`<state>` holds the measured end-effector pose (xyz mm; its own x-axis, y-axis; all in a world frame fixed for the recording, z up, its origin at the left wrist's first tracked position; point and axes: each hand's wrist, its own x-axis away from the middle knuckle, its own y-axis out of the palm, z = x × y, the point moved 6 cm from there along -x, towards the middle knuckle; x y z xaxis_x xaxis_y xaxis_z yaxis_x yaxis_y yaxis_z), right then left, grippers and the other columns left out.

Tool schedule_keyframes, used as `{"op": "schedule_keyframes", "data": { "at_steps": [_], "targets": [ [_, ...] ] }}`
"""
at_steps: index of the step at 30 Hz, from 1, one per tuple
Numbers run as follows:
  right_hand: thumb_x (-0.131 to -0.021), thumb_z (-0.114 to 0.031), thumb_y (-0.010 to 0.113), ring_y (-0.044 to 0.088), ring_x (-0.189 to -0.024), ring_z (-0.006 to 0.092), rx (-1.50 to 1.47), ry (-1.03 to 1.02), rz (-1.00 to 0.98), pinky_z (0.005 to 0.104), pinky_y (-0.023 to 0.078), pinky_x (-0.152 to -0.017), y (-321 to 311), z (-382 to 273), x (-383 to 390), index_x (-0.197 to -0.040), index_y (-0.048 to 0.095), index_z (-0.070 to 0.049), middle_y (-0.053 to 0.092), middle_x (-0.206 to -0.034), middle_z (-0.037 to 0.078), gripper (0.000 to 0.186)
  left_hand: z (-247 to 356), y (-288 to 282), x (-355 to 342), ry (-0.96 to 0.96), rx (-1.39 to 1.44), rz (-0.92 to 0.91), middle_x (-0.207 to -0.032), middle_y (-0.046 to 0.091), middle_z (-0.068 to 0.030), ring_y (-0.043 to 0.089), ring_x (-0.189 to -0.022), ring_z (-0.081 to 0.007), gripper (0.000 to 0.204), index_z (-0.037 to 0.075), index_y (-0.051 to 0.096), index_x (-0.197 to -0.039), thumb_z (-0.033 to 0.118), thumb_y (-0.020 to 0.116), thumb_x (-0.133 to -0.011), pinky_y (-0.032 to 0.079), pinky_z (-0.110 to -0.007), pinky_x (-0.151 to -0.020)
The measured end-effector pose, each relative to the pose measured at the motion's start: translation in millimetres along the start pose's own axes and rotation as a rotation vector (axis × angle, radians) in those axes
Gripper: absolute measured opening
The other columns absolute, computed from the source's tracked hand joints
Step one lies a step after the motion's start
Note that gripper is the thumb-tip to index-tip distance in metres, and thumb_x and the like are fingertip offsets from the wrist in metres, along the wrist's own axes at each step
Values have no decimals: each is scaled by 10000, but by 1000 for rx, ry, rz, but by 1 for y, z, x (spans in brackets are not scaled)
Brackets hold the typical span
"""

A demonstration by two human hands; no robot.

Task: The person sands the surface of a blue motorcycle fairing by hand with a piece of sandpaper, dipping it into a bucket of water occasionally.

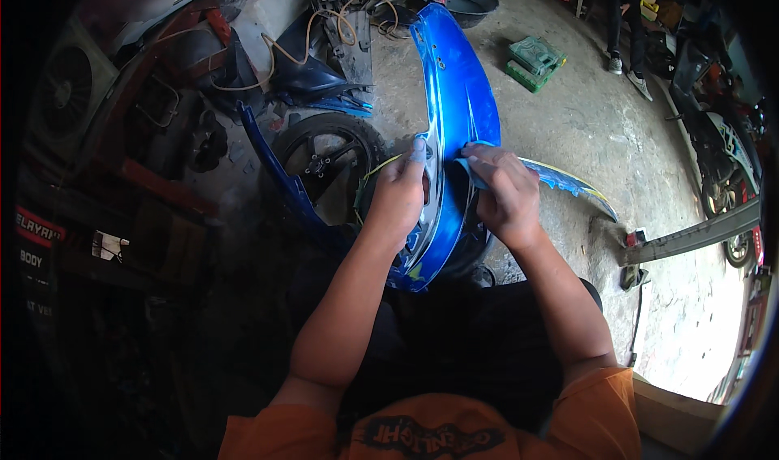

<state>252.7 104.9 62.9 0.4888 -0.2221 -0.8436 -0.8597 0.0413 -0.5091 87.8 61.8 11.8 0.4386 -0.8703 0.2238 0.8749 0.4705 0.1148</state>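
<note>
A long, curved, glossy blue motorcycle fairing panel point(471, 79) stretches away from my lap, with scuffed and bare whitish patches along its left edge. My left hand point(398, 196) grips that left edge, thumb laid on top and fingers curled underneath, partly hidden. On the panel's right side, my right hand point(507, 192) is closed around a small folded sheet point(471, 174), dark on one face and light blue on the other. It looks like sandpaper and is pressed against the blue surface.
A black spoked wheel point(357, 135) and a narrow blue panel point(272, 164) lie to the left. Another blue-and-yellow panel point(572, 182) extends right. Beyond are a green plastic case point(535, 61), a black basin point(479, 2) and a standing person's legs point(617, 34). Motorcycles point(722, 148) stand far right.
</note>
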Motion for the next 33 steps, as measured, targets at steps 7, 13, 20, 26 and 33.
{"op": "schedule_keyframes", "data": {
  "at_steps": [7,13,20,26,33],
  "targets": [
    [-722,117,701,763,-1092,393,33,21,19,466,627,-932,-2,1,-1,-1043,684,45,753,-1110,196,329,-5,-1,-3,-7,-20,-29,-709,475,64,425,-653,-55,539,97,630,-850,526,513,-1156,351,-266,-619],
    [-746,107,686,764,-1057,399,-39,-38,-15,471,626,-900,4,-9,3,-1093,677,40,752,-1090,194,354,-2,-2,1,-2,-7,0,-708,463,62,410,-665,-61,552,89,629,-840,528,515,-1156,350,-282,-627],
    [-709,197,663,774,-1080,410,-58,-10,-38,459,629,-924,4,-11,3,-1087,654,48,770,-1138,239,406,2,1,1,28,7,-1,-703,458,56,400,-658,-64,549,97,626,-829,526,522,-1154,345,-278,-626],
    [-738,210,656,777,-1085,407,-38,31,14,453,633,-917,2,-8,2,-1078,656,41,772,-1128,231,380,-4,-2,-2,3,-28,-4,-710,464,57,413,-665,-63,543,80,680,-884,523,523,-1155,354,-279,-630],
    [-745,203,674,776,-1091,403,9,50,28,463,632,-930,2,-2,4,-1095,654,31,773,-1128,222,390,2,2,4,4,0,-11,-738,486,61,417,-690,-60,517,72,696,-942,506,517,-1157,361,-271,-649]
  ]
}}
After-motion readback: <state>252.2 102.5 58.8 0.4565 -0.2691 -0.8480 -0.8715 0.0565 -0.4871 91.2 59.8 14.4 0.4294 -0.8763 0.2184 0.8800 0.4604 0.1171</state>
